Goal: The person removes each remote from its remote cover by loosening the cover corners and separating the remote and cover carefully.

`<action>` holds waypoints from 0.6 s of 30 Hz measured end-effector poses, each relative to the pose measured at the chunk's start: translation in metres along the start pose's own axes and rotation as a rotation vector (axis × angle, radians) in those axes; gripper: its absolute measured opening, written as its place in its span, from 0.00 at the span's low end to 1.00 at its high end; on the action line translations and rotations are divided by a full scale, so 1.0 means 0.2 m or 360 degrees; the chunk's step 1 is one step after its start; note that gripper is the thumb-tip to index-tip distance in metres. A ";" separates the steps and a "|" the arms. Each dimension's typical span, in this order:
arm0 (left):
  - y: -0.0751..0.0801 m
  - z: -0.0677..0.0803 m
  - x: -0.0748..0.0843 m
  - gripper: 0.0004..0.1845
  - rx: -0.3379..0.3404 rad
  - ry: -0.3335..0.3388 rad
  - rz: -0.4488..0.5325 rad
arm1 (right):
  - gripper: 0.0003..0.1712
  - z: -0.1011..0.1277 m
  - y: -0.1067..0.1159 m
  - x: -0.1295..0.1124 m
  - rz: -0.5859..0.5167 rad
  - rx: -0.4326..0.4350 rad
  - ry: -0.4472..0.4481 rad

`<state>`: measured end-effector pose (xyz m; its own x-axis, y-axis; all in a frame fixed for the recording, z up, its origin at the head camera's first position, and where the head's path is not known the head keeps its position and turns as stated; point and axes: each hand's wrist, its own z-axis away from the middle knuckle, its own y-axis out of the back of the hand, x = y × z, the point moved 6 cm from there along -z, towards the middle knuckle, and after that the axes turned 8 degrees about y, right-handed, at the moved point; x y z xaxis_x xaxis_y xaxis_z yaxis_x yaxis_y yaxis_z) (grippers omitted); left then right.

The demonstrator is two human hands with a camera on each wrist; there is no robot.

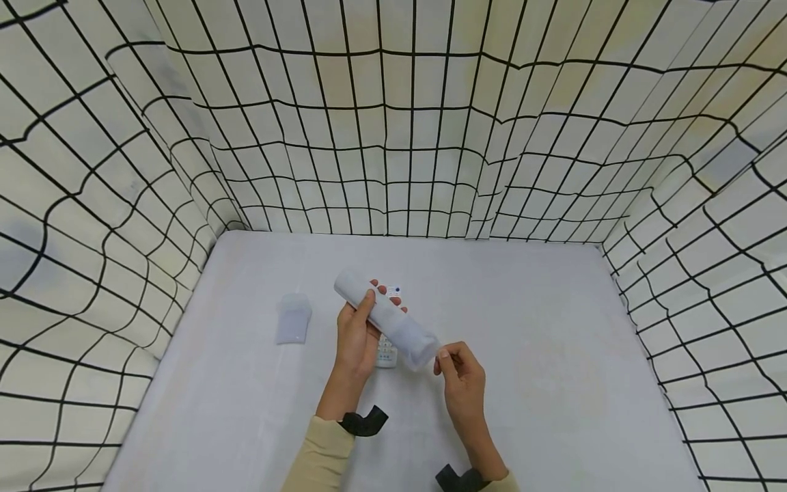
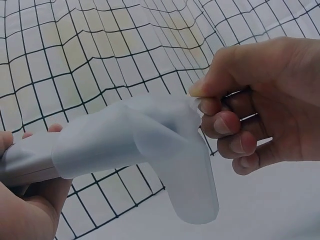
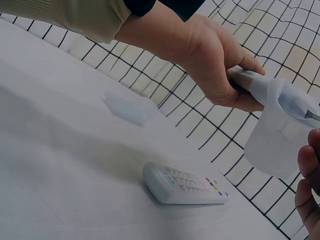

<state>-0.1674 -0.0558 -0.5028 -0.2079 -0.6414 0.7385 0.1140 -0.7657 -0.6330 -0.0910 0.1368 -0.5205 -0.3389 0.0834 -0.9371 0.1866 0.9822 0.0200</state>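
Note:
My left hand (image 1: 359, 326) grips a long white body sheathed in a translucent silicone cover (image 1: 398, 326), held slanted above the table. My right hand (image 1: 443, 357) pinches the cover's loose lower end between thumb and forefinger. In the left wrist view the cover (image 2: 150, 140) hangs limp and empty past the body, with the right hand's fingers (image 2: 220, 107) nipping its edge. The right wrist view shows the left hand (image 3: 210, 60) wrapped round the upper end and the cover (image 3: 275, 130) drooping. A white remote (image 3: 185, 185) with coloured buttons lies on the table under the hands.
A second translucent cover (image 1: 293, 318) lies flat on the white table (image 1: 553, 328), left of the hands; it also shows in the right wrist view (image 3: 127, 107). Cloth walls with a black grid (image 1: 393, 137) enclose the table on three sides.

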 end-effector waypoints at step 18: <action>0.00 -0.01 0.00 0.16 0.0000 0.0012 0.0058 | 0.08 0.01 0.02 -0.01 -0.0071 0.0064 0.0074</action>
<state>-0.1683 -0.0552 -0.5037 -0.2107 -0.6684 0.7133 0.1214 -0.7419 -0.6594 -0.0871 0.1407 -0.5188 -0.3899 0.0484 -0.9196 0.2072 0.9776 -0.0364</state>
